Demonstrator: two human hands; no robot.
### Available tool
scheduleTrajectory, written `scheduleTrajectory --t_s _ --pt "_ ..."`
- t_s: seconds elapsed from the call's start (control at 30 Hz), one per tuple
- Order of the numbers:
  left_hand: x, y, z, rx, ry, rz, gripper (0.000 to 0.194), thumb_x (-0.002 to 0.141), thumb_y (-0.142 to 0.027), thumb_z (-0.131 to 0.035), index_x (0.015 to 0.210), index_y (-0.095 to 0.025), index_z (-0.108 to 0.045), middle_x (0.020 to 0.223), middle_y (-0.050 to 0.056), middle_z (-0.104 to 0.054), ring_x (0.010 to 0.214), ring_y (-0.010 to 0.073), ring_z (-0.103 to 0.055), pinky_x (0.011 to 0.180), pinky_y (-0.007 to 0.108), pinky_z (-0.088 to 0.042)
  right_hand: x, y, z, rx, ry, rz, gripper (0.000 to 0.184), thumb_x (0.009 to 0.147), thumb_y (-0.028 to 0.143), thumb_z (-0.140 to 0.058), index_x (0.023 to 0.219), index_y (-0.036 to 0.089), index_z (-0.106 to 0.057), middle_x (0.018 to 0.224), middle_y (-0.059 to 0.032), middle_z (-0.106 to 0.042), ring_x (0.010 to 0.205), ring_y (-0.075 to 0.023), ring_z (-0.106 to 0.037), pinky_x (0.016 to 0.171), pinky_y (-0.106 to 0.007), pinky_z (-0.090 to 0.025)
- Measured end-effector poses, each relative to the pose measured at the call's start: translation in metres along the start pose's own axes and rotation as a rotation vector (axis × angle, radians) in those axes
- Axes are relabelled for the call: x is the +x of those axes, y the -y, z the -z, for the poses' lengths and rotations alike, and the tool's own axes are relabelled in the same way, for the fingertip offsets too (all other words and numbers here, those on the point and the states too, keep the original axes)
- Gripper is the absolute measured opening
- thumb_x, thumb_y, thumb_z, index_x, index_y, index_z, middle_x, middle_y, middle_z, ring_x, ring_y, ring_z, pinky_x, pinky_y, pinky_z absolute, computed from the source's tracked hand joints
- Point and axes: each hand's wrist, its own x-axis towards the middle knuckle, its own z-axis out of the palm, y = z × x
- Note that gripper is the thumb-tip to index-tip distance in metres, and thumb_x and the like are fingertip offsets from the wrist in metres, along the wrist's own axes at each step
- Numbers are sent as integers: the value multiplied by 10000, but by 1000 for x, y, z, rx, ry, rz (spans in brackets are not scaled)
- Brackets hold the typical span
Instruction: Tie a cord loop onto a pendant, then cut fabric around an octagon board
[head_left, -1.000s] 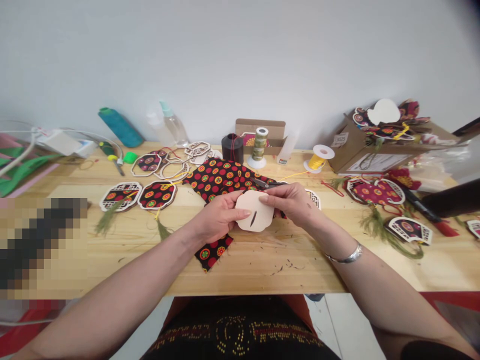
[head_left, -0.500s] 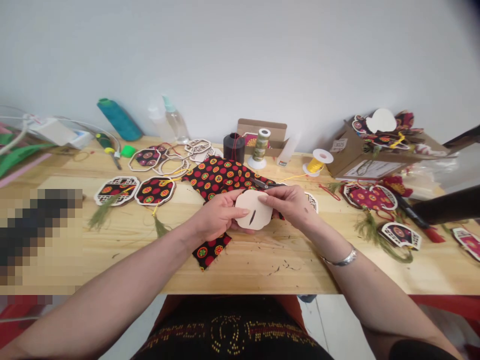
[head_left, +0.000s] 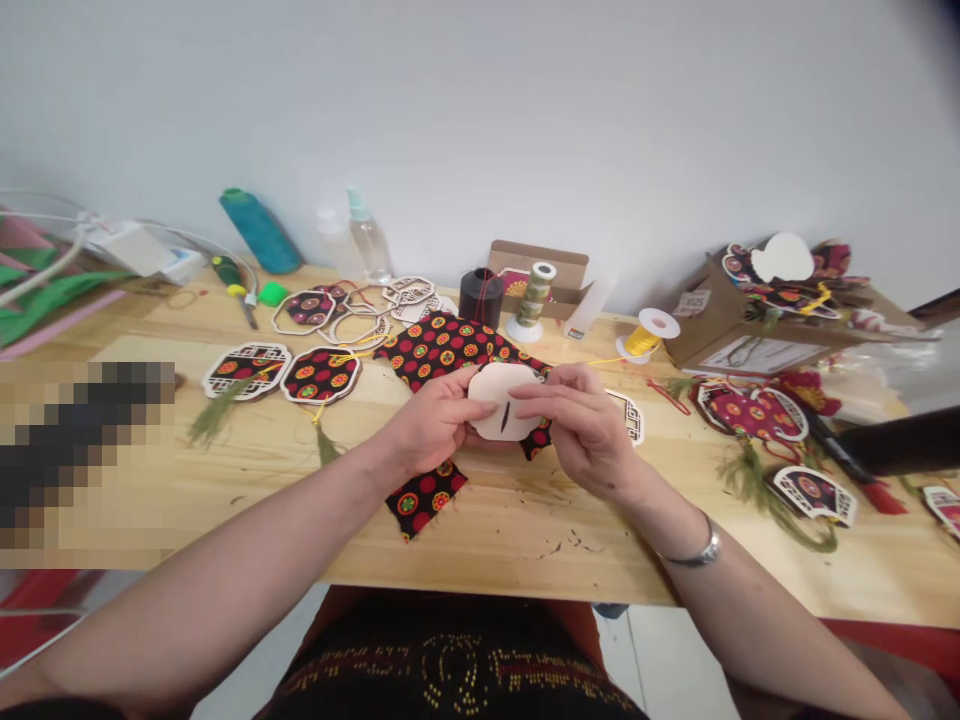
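Note:
My left hand [head_left: 439,420] is closed on a pale rounded-square plate [head_left: 487,390], thumb on its face and fingers behind. A narrow dark sliver [head_left: 505,415] shows on the plate; whether it is a slit or a scrap, I cannot make out. Over the plate's right side, my right hand [head_left: 589,425] stretches its fingertips close to the sliver. Its other fingers are partly hidden. Beneath and behind both hands lies black cloth with red and yellow flower dots [head_left: 442,345], and a cut strip of it [head_left: 426,500] lies nearer the table's front edge.
Two tasselled ornaments [head_left: 321,375] lie to the left, more [head_left: 814,495] to the right. Behind stand a black thread spool [head_left: 481,298], a green thread cone [head_left: 534,300], a yellow cord spool [head_left: 646,338] and a cardboard box [head_left: 720,320]. A screwdriver [head_left: 234,285] lies back left.
My right thumb has left the plate's face, and that hand has turned so its fingers reach across the plate. My left hand keeps its hold. The view has shifted slightly.

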Motion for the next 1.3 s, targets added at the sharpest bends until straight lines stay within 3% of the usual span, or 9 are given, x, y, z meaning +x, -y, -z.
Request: scheduleTrajectory --t_s 0.13,0.27,0.33,0.4,0.5,0.57,0.7,0.97,1.3 --pt "1 -1 0 -5 -8 -5 333 723 -112 -693 1050 -176 -676 968 67 -731 780 205 -693 687 382 -599 1 1 2 66 77 -65 346 726 -43 -412 799 196 -651 952 -62 -691 930 -210 -496 818 -377 -477" --pt "2 -3 1 -6 -33 -19 372 702 -98 -698 1066 -171 -665 991 75 -732 822 232 -700 683 388 -599 6 13 18 542 543 -162 309 708 -15 -417 650 187 -643 745 -22 -603 699 -127 -550 682 -275 -485" --pt "3 -3 1 2 -43 -21 397 695 -96 -699 1084 -166 -657 1013 85 -730 848 250 -703 682 393 -599 6 17 25 742 650 -237 297 734 17 -431 615 196 -636 713 -3 -605 638 -107 -549 637 -256 -478" --pt "2 -3 1 11 -38 -19 410 699 -107 -702 1101 -167 -650 1036 91 -725 855 258 -704 672 395 -600 7 16 27 788 449 -352 273 762 65 -457 605 205 -631 698 -3 -619 653 -120 -562 640 -266 -477" --pt "1 -2 1 37 -9 -14 427 716 -140 -711 1135 -181 -639 1074 95 -715 869 267 -699 662 407 -603 7 7 21 639 -34 -609 136 800 173 -539 744 206 -659 746 -16 -652 725 -146 -595 700 -298 -490" --pt "0 0 1 67 34 -23 422 728 -167 -715 1143 -187 -640 1099 97 -707 885 269 -693 676 411 -601 7 -1 14 566 -161 -758 196 774 276 -648 956 203 -660 892 -43 -678 805 -163 -615 739 -317 -503" --pt "-2 5 1 145 125 -63 385 759 -192 -703 1140 -207 -651 1126 79 -695 938 245 -673 742 383 -586 5 -11 3 689 5 -857 556 657 392 -786 1149 191 -624 1106 -101 -670 902 -190 -632 762 -333 -530" --pt "-5 6 0 266 193 -56 356 811 -199 -635 1165 -218 -646 1074 63 -704 901 209 -665 736 352 -579 1 -12 1 731 54 -949 294 663 424 -783 764 156 -716 698 -18 -689 590 -111 -577 545 -244 -487" --pt "-7 -2 -2 184 278 -7 617 631 9 -566 1222 -165 -598 1028 97 -715 935 245 -668 761 372 -566 -3 -19 -3 666 28 -957 275 670 430 -774 740 165 -749 688 -27 -707 580 -115 -576 551 -256 -491"
